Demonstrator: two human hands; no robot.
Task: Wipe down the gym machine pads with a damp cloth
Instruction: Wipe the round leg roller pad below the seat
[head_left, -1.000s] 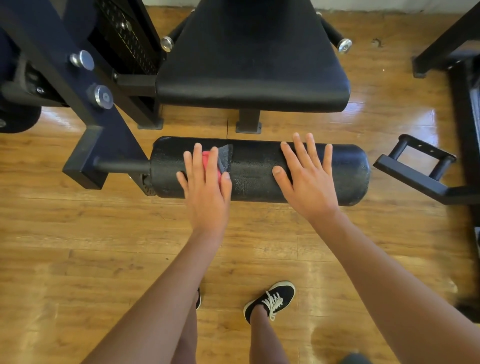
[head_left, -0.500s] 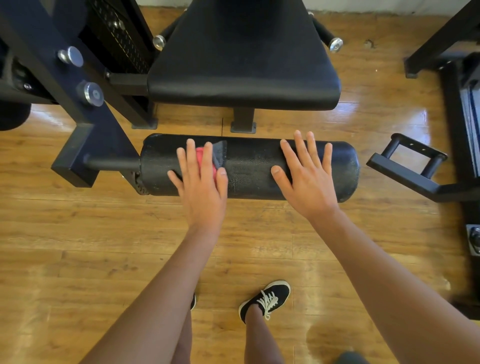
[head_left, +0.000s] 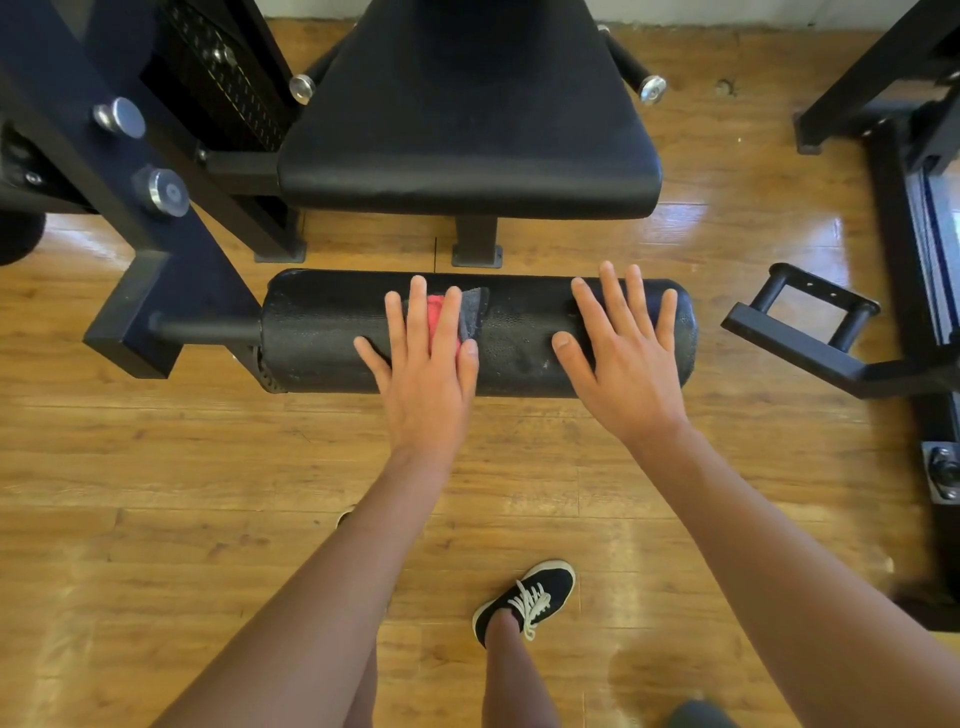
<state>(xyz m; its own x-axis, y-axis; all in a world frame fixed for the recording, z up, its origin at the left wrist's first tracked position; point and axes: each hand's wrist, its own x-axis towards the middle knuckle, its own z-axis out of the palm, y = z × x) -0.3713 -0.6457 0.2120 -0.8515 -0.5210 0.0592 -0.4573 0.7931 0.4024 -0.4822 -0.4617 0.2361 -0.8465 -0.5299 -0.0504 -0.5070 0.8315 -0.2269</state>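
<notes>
Left hand (head_left: 423, 384) pressing cloth (head_left: 457, 317) mid-roller pad (head_left: 322, 332), right hand (head_left: 623, 364) flat near end

Most of cloth (head_left: 441, 317) was hidden under left hand (head_left: 423, 379), only a red strip and grey corner showed between fingers (head_left: 418, 317). Back of seat pad (head_left: 467, 130) was cut off by top edge, machine frame (head_left: 171, 270) by left edge. Nearly all of left shoe (head_left: 345, 517) sat behind left forearm (head_left: 337, 597). Cropped dark thing (head_left: 698, 716) at bottom edge, couldn't tell what

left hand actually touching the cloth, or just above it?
Touching. Head view: the left hand has its straight fingers flat over the cloth, pinning it against the roller pad.
</notes>
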